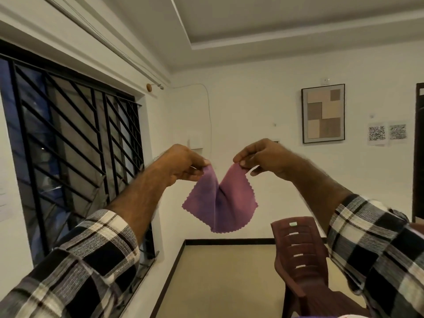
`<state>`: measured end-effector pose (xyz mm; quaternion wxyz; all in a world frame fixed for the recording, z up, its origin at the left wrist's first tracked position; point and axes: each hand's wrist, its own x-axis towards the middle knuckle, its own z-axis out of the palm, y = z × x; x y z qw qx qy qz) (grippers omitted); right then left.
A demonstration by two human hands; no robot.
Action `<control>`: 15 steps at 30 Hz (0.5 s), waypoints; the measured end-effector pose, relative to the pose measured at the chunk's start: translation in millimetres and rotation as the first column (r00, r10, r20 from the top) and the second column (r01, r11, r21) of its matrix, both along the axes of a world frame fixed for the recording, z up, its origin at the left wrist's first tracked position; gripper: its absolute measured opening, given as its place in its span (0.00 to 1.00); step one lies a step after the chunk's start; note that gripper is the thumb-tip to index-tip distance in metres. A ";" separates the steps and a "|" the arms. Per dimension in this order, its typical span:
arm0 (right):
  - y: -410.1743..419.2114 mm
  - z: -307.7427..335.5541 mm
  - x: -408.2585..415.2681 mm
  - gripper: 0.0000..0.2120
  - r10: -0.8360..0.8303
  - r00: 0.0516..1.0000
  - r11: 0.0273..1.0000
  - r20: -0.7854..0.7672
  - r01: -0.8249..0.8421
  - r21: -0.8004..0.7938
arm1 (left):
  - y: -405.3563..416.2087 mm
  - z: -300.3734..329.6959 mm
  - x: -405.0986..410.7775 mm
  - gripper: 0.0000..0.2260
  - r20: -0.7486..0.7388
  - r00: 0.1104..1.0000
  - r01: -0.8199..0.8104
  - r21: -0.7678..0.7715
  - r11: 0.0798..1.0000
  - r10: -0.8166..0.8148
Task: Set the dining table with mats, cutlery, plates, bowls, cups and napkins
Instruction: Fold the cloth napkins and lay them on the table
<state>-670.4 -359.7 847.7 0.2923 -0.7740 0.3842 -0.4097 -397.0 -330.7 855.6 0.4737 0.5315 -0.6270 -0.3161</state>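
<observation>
Item: small purple cloth napkin with zigzag-cut edges (219, 203), held up in mid-air, centre. Left hand (183, 165) pinches its left top corner; right hand (263, 158) pinches the right. Corners drawn close, middle sagging: probably being shaken out or folded. Dark red plastic chair (300, 253), near right, below.

The brown chair (300, 255) is cut off below — the QR sheets (387, 133) are unreadably small.

A dark brown plastic chair (302, 260) stands on the pale tiled floor (220, 283).
</observation>
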 end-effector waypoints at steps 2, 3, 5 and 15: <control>5.1 0.8 8.0 0.11 0.044 0.999 0.998 0.018 -0.044 -0.035 | 5.8 3.7 -7.1 0.05 0.021 0.999 0.045 -0.014 0.999 -0.044; 7.0 0.8 11.5 0.11 0.063 0.998 0.997 0.029 -0.062 -0.056 | 9.0 5.6 -10.1 0.05 0.025 0.997 0.069 -0.014 0.998 -0.069; 9.9 0.9 17.6 0.11 0.095 0.994 0.990 0.049 -0.090 -0.106 | 15.3 8.9 -14.3 0.05 0.029 0.995 0.100 -0.023 0.995 -0.100; 17.7 -4.4 40.3 0.14 0.173 0.964 0.952 0.204 -0.111 -0.284 | 35.2 15.6 -15.6 0.06 -0.009 0.993 0.113 -0.067 0.991 -0.114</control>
